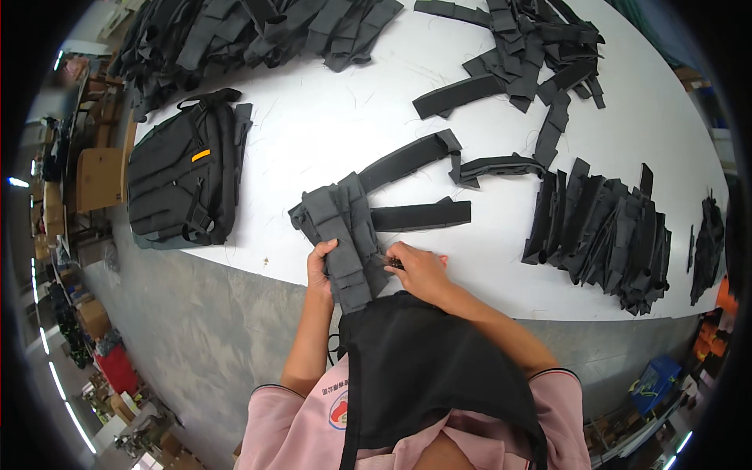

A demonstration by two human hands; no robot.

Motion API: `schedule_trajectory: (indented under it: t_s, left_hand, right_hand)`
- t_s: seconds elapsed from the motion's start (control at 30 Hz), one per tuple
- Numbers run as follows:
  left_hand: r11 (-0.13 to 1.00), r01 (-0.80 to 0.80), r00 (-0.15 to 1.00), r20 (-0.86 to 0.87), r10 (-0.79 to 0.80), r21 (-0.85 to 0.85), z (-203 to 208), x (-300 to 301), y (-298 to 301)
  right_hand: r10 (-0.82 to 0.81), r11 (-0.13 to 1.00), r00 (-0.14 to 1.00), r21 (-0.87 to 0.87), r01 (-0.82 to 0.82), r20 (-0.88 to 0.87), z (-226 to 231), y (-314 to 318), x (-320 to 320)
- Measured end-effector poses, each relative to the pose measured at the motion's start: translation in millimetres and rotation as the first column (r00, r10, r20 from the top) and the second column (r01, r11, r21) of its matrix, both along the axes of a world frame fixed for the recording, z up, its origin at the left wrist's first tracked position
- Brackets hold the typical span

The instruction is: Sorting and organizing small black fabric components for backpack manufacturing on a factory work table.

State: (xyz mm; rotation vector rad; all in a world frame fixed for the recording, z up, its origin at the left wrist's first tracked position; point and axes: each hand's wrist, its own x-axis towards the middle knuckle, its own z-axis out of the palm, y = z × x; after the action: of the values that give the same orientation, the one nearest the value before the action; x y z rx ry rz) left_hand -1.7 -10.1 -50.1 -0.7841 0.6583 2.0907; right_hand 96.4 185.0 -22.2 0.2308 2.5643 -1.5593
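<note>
My left hand is closed on the edge of a bundle of dark grey fabric strips, its thumb lying on top. The bundle rests at the table's near edge, and its lower end hangs close to my black apron. At the bundle's right side, my right hand is closed around small thread snips; their dark handle shows, and the thin tip lies against the cloth. Two fabric strips stretch right from the bundle across the white table.
A black backpack with an orange tab lies on the white table at left. Heaps of grey strips lie at the far left and far right. A row of folded strips is at right. Loose threads are scattered about.
</note>
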Motion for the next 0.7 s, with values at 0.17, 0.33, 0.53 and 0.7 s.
schedule_trajectory:
  t_s: [0.17,0.33,0.53,0.7]
  left_hand:
    - [0.979,0.087,0.996,0.011,-0.087,-0.186,4,-5,8]
    - [0.970,0.112,0.989,-0.068,-0.129,-0.218,5,-8,8]
    - [0.964,0.077,0.992,-0.081,-0.101,-0.255,11,-4,10]
    - [0.970,0.066,0.993,-0.082,-0.087,-0.235,11,-3,10]
  right_hand:
    - [-0.123,0.990,0.992,0.069,0.122,0.008,26,24,-13]
    - [0.086,0.850,0.964,0.523,0.061,-0.253,14,53,-64]
    - [0.346,0.756,0.862,0.654,-0.023,-0.371,1,49,-104]
    - [0.414,0.682,0.877,0.721,-0.120,-0.245,-6,46,-106]
